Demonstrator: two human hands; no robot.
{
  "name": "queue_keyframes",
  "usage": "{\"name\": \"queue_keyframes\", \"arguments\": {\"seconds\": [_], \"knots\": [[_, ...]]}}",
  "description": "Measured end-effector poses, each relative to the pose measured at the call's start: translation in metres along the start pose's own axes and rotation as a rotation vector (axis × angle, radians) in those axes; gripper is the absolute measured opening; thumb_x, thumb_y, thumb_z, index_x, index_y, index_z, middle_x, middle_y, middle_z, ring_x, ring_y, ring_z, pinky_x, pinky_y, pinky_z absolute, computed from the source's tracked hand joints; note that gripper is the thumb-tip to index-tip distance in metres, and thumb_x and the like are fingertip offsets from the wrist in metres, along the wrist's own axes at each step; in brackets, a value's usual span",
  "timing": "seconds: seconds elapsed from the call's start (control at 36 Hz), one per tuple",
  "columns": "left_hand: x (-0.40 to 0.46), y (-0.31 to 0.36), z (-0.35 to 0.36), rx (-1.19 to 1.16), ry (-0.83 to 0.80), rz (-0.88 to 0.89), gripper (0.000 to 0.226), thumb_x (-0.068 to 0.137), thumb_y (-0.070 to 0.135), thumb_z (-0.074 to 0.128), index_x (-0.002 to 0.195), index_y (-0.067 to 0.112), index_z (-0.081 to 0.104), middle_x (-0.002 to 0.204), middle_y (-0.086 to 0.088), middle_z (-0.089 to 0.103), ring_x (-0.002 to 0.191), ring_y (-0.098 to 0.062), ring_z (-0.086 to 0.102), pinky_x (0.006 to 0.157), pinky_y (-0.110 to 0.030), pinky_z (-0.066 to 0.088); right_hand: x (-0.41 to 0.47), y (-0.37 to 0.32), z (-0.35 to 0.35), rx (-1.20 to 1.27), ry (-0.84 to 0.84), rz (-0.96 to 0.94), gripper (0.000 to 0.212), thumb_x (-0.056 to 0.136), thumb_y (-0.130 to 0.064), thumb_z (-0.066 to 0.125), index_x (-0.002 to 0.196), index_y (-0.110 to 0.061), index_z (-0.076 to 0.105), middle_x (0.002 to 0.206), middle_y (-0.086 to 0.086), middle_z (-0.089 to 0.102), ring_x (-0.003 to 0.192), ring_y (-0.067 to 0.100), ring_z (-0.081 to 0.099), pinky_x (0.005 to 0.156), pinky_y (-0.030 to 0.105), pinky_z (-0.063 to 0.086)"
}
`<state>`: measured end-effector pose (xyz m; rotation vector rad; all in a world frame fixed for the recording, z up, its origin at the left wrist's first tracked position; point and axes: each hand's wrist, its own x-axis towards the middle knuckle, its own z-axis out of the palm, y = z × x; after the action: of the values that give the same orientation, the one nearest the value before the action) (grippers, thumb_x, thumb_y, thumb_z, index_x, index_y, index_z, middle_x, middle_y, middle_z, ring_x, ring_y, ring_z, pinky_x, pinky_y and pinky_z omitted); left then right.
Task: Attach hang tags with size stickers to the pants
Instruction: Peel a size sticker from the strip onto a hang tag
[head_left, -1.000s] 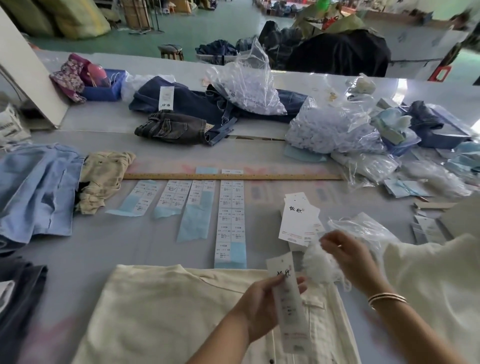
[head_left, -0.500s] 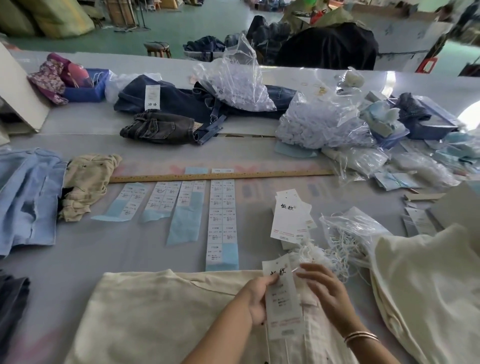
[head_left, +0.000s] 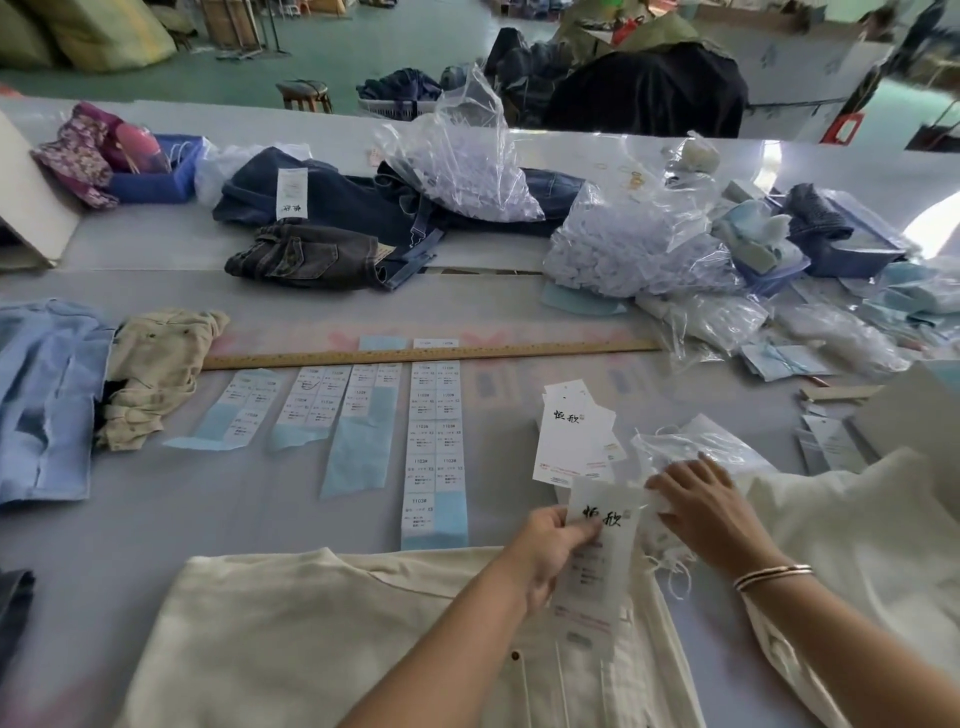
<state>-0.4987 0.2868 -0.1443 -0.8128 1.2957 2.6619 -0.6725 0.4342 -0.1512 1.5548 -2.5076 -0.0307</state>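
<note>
Over the cream pants (head_left: 363, 639) at the desk's (head_left: 156, 519) near edge: hang tag (head_left: 597, 551) pinched in left hand (head_left: 550, 545), right hand (head_left: 701, 506) spread on loose strings (head_left: 670, 558); risk: strings tangle, tag slips askew.

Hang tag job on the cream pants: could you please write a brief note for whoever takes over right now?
Left hand pinches a hang tag over the cream pants.
Right hand rests on white strings beside the tag; grip unclear.
Spare tags and sticker sheets lie behind the pants.
Done: tag picked up; it appears to carry a label.
Left: tie it to the pants.
</note>
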Motion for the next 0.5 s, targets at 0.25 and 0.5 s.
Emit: {"name": "queue_keyframes", "arguments": {"seconds": [0.25, 0.5], "knots": [[-0.005, 0.004, -0.009, -0.072, -0.005, 0.091, 0.015, 0.092, 0.005, 0.056, 0.098, 0.012, 0.069, 0.085, -0.004, 0.074, 0.071, -0.015, 0.069, 0.064, -0.029, 0.055, -0.008, 0.060, 0.006, -0.228, -0.074, 0.275, 0.048, 0.033, -0.010, 0.093, 0.075, -0.006, 0.069, 0.073, 0.013, 0.065, 0.077, 0.035, 0.066, 0.073, 0.039, 0.032], [-0.027, -0.018, -0.058, 0.155, 0.106, -0.063, 0.009, 0.092, 0.007, 0.059, 0.101, 0.006, 0.060, 0.095, -0.013, 0.071, 0.081, -0.023, 0.065, 0.086, -0.043, 0.051, 0.029, 0.021, 0.021, 0.025, -0.251, 0.660, 0.030, 0.086, -0.014, 0.060, 0.114, -0.007, 0.058, 0.114, 0.018, 0.050, 0.093, 0.036, 0.061, 0.072, 0.037, 0.045]]}}
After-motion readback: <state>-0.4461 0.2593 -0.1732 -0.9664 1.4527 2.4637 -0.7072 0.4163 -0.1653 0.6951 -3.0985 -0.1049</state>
